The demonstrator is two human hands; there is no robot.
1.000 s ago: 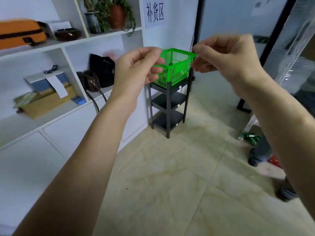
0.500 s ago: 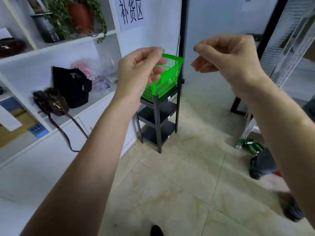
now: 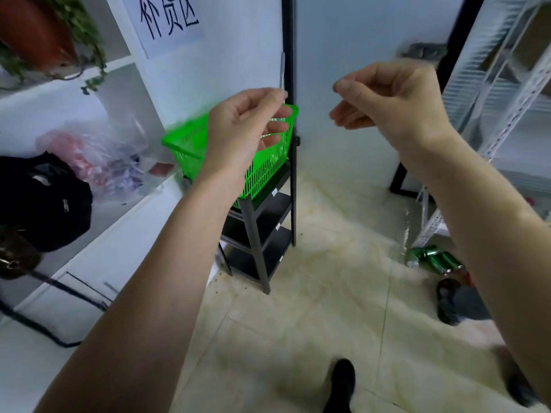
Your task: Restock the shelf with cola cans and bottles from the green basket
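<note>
Green basket: the green basket point(image 3: 190, 144) stands on the top tier of a small black rack point(image 3: 262, 222), a little left of the frame's centre, against the white wall.
Direction from the hands: ahead of and below both raised hands, toward centre-left; the left forearm crosses in front of it and hides its middle.
Long axis: the basket's length seems to run from lower left to upper right in the frame, its far corner near the black post; blur softens the left rim.
Left hand: the left hand point(image 3: 247, 126) is raised, fingers loosely curled with thumb near forefinger, holding nothing I can make out.
Right hand: the right hand point(image 3: 387, 99) is in the upper right of centre, likewise loosely curled and empty, well apart from the basket.
Nearer hand: in the picture the left overlaps the basket, so I judge it the nearer for a first reach.
Contents: the basket's inside is not visible, so I cannot tell whether cans or bottles are there.
Other cans: green cans point(image 3: 432, 260) lie on the floor at lower right beside a white metal shelf point(image 3: 507, 84).
</note>
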